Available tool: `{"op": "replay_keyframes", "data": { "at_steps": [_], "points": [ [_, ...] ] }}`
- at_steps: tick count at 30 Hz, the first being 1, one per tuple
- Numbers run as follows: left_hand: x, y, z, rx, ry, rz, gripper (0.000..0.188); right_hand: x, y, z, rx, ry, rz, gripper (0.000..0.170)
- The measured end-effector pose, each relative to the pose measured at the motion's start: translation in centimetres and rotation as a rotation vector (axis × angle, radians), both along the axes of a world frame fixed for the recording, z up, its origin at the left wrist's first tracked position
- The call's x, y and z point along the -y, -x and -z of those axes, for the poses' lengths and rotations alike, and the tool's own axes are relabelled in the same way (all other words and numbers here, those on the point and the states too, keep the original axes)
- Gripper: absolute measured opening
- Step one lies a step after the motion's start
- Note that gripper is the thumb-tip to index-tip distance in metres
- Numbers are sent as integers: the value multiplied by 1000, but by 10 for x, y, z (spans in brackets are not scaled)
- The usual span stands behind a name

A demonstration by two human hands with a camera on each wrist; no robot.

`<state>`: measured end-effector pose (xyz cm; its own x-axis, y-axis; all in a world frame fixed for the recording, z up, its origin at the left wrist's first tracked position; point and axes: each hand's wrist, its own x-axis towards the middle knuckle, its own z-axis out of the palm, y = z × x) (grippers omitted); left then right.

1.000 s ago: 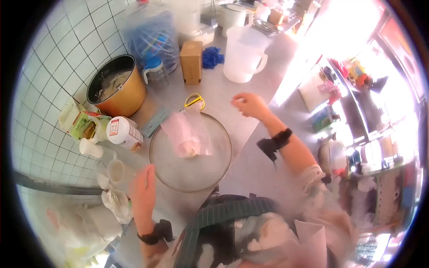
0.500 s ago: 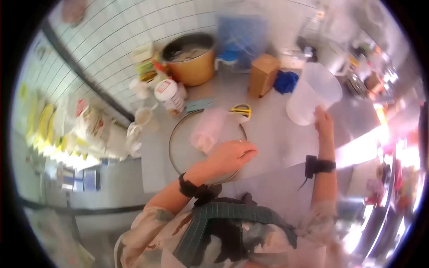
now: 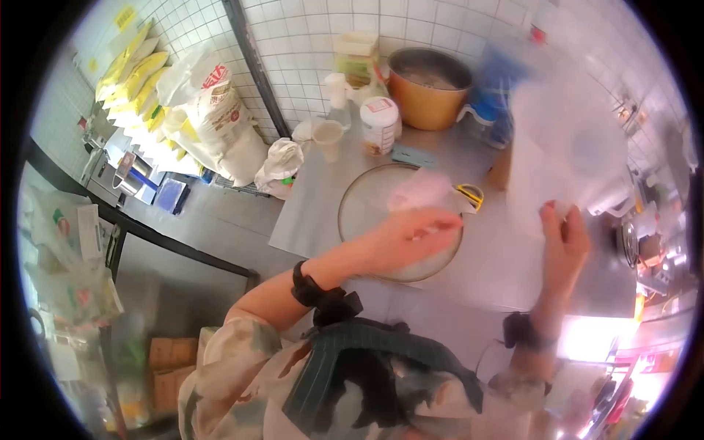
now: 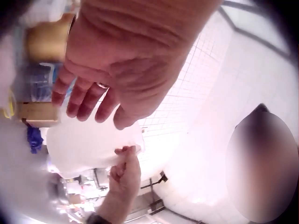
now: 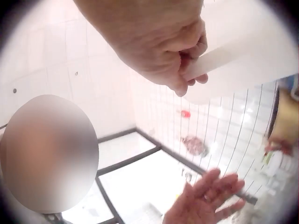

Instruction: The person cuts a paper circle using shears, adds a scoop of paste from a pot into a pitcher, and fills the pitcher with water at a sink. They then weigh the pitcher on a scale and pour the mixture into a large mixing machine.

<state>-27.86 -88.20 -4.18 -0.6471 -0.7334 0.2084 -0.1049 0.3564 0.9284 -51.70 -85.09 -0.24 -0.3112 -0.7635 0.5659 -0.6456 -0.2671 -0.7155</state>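
Observation:
My right hand (image 3: 566, 246) grips the large translucent plastic pitcher (image 3: 554, 158), which is raised over the right part of the counter and blurred. In the right wrist view, its fingers curl around a narrow whitish part of the pitcher (image 5: 217, 63). My left hand (image 3: 411, 238), fingers loosely extended and holding nothing, hovers above a round disc with a thin metal rim (image 3: 359, 257). A pinkish plastic bag (image 3: 419, 191) lies on that disc, partly behind the left hand. Yellow-handled scissors (image 3: 471, 196) lie beside the disc.
Along the wall stand a golden pot (image 3: 429, 99), a white tub with a label (image 3: 379, 128) and a cup (image 3: 328, 139). A cardboard box (image 3: 500, 169) is partly covered by the pitcher. Large sacks (image 3: 227, 125) stand left of the counter.
My right hand has reached the pitcher, taken hold of it and lifted it. My left hand has swung from the left side to above the disc. The head view has turned left.

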Motion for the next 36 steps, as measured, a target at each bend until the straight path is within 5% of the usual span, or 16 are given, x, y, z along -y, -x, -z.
{"op": "replay_keyframes", "data": {
  "at_steps": [2, 5, 8, 11, 13, 14, 16, 19, 23, 26, 30, 32, 36],
  "points": [
    [8, -38, -21, -473, -273, -89, 25, 20, -78, 0, -228, 182, -130, 22],
    [19, -110, -36, -555, -157, -183, 28, 47, -175, 6, -450, 361, -428, 25],
    [40, -204, -34, -247, -316, -233, 31, 78, -270, 18, -485, 432, -523, 31],
    [62, -258, -17, -352, -177, -529, 32, 118, -342, 26, -467, 420, -699, 32],
    [80, -288, -26, -888, -524, -278, 29, 135, -374, 27, -457, 318, -700, 29],
    [92, -300, -25, -878, -538, -249, 29, 143, -384, 28, -436, 224, -727, 27],
    [120, -317, -15, -944, -565, -452, 25, 161, -375, 26, -483, 167, -749, 28],
    [175, -353, 39, -844, -299, -596, 20, 208, -332, 24, -606, 49, -376, 37],
    [232, -370, 43, -728, -183, -594, 21, 302, -234, 44, -730, -37, 96, 34],
    [267, -371, 19, -708, -454, -578, 28, 365, -176, 75, -679, -169, 412, 32],
    [322, -378, 13, -566, -603, -411, 42, 408, -132, 89, -926, -329, 470, 26],
    [347, -383, 27, -495, -583, -474, 43, 427, -128, 93, -1080, -578, 470, 20],
    [390, -406, 44, -356, -428, -602, 54, 441, -114, 93, -1147, -629, 431, 18]
  ]
}}
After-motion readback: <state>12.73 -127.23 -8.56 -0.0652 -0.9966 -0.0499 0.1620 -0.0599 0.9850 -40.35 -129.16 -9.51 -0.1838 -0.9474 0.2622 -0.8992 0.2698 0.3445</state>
